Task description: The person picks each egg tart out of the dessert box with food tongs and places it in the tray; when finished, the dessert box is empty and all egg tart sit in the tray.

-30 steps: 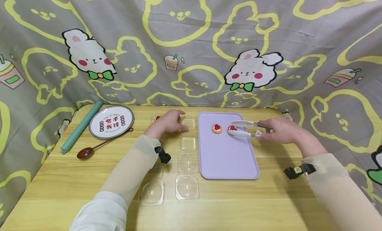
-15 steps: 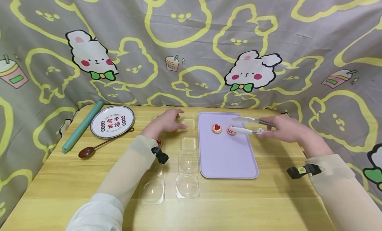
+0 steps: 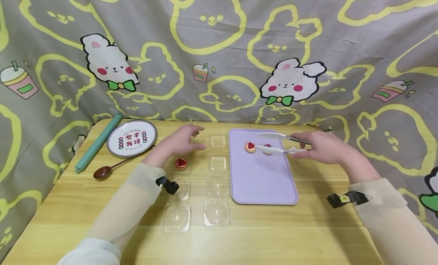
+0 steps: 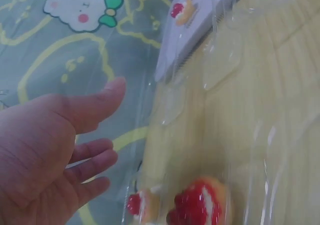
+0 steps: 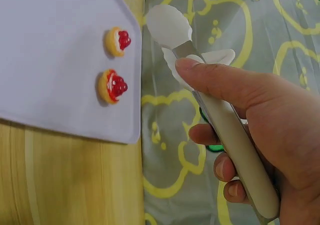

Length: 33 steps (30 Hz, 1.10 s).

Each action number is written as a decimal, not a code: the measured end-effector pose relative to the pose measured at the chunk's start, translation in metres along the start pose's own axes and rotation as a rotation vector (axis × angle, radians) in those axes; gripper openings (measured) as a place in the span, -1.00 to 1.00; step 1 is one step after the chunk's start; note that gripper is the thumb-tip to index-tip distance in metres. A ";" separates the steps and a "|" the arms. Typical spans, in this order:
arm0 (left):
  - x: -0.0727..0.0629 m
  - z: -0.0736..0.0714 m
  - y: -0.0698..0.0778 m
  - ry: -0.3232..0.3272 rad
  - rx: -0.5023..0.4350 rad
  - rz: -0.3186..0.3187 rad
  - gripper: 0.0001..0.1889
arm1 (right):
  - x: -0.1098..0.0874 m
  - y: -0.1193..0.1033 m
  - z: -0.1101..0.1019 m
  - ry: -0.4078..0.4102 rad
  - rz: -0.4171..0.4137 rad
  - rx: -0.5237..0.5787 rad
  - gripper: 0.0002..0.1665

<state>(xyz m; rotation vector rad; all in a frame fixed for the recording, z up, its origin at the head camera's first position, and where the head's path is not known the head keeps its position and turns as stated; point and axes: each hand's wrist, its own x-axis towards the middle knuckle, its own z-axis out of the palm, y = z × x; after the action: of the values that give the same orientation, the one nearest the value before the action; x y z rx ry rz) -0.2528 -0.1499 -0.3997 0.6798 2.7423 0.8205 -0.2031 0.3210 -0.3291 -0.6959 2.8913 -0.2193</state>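
My right hand (image 3: 328, 147) grips a pair of white-tipped tongs (image 5: 220, 120) by the handles, thumb on one side, fingers on the other. The tongs' tips are spread apart over the lilac tray (image 3: 263, 181). Two small fruit tarts with red topping lie on it: one tart (image 3: 250, 147) in plain sight, the other tart (image 3: 268, 149) partly covered by the lower tip. My left hand (image 3: 179, 141), fingers extended and holding nothing, hovers at the back of the clear plastic containers. Below it a tart (image 3: 181, 164) sits in a container; another tart (image 4: 144, 205) shows in the left wrist view, hidden in the head view.
Several clear containers stand in two columns left of the tray, such as a front container (image 3: 217, 212). At the back left are a white plate (image 3: 132, 138), a green roll (image 3: 99, 143) and a brown spoon (image 3: 102, 172). A patterned curtain (image 3: 226, 59) hangs behind the table.
My left hand has drawn back to the left, uncovering the tart in the container. The tongs have risen a little from the right tart and shifted left, still in my right hand.
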 end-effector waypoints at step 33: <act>-0.086 0.002 -0.051 0.003 -0.015 0.010 -0.07 | 0.025 -0.076 0.017 0.050 -0.223 0.071 -0.03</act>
<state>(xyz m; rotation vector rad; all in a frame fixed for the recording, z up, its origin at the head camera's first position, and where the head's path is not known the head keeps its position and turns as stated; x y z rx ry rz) -0.1958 -0.2278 -0.4247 0.6898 2.7346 0.8440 -0.1889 0.2404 -0.3348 -1.0140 2.8324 -0.3698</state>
